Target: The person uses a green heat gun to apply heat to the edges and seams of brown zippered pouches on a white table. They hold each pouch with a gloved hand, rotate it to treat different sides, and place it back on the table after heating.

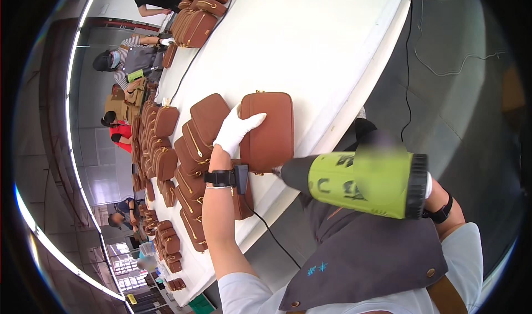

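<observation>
My left hand (237, 130), in a white glove, grips a brown zipped bag (271, 134) by its left side. The thumb lies across the flat face and the other fingers are mostly hidden at the edge. The bag stands upright near the table's edge, beside other brown bags. A green heat gun (338, 184) with a black nozzle is in my right hand (429, 185). Only a bit of that hand's white glove shows behind the gun's rear end. The nozzle's tip is at the lower right corner of the bag.
Rows of brown bags (191, 189) stand left of my left arm on the white table (293, 42). More bags (194, 26) are piled at the far end. A black cable (202, 53) crosses the tabletop. Several people work along the far side, one wearing a striped sleeve (130, 41).
</observation>
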Demonstrator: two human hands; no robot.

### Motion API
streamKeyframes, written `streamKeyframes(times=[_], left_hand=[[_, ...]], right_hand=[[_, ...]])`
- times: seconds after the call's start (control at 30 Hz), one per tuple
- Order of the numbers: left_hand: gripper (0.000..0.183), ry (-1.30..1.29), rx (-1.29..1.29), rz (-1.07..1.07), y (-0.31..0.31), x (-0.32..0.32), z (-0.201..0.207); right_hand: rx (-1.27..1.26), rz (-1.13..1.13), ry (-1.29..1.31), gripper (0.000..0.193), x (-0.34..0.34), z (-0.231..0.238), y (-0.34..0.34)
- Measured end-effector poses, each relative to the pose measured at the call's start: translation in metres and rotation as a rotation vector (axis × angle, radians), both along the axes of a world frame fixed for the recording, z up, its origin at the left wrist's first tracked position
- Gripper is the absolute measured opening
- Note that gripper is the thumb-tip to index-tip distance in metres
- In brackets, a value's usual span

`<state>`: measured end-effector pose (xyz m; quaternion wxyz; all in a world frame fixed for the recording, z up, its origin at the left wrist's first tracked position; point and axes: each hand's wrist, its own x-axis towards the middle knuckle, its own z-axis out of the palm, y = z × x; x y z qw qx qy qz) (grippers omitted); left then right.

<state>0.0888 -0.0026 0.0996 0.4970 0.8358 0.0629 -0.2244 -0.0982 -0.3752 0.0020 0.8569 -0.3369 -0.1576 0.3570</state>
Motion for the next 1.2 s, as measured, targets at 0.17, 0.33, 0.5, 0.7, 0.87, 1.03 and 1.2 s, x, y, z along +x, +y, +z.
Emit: streamKeyframes(times=[0.17, 0.33, 0.5, 0.7, 0.87, 1.03, 1.2], left_hand=[[0.111, -0.498, 0.278, -0.083, -0.003, -0.004, 0.029], [0.084, -0.628, 0.474, -0.105, -0.016, -0.007, 0.048], [0.075, -0.632, 0.635, -0.161, -0.024, -0.015, 0.038], [0.073, -0.675, 0.567, -0.263, -0.001, -0.017, 0.033], [0.061, -0.899, 0.615, -0.205, 0.041, -0.037, 0.005], [0.052, -0.458, -0.082, 0.355, 0.045, -0.069, -0.013], [0.078, -0.475, 0.205, 0.352, 0.010, -0.096, -0.029]], right_hand=[[0.271, -0.164, 0.263, 0.059, -0.004, -0.011, -0.036], [0.989, 0.229, 0.977, 0.052, 0.011, -0.026, -0.046], [0.191, -0.368, 0.351, 0.073, 0.000, 0.002, -0.029], [0.318, -0.381, 0.907, 0.073, -0.011, -0.065, -0.040], [0.136, -0.186, 0.265, 0.068, 0.006, -0.015, -0.032], [0.050, -0.320, 0.254, 0.050, 0.002, 0.020, -0.012], [-0.218, -0.320, -0.055, 0.050, 0.001, 0.017, -0.014]])
